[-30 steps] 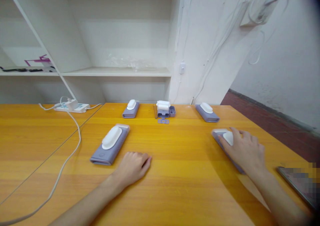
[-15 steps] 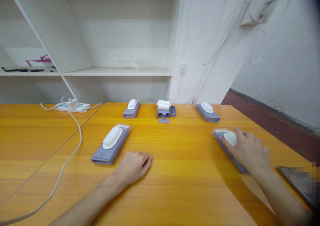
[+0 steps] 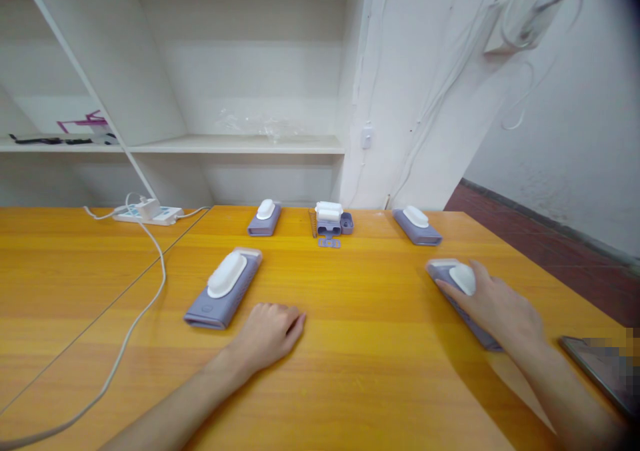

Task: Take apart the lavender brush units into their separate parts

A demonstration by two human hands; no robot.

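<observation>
My right hand (image 3: 505, 314) reaches over a flat lavender case (image 3: 443, 272) at the right. Its thumb lies along the near left side, and the other fingers bend over the far side, partly hidden. On that case sits a white oval piece (image 3: 462, 279), partly covered by the hand. My left hand (image 3: 270, 334) rests on the table, fingers curled in, with no object visible in it. Nearest to it, up and to the left, lies a similar lavender case (image 3: 220, 308) topped with a white ridged oval piece (image 3: 227, 274).
Two more such cases stand farther back, at left (image 3: 263, 228) and right (image 3: 423, 236). Between them are stacked white rolls (image 3: 329, 211) and small lavender parts (image 3: 329, 242). A power strip (image 3: 165, 216) trails a cable (image 3: 135, 331) leftward. A phone (image 3: 600, 374) lies at the right.
My right hand has shifted slightly, with its fingers bent further down over the far side of the case. The left hand stays put. The view has moved a little.
</observation>
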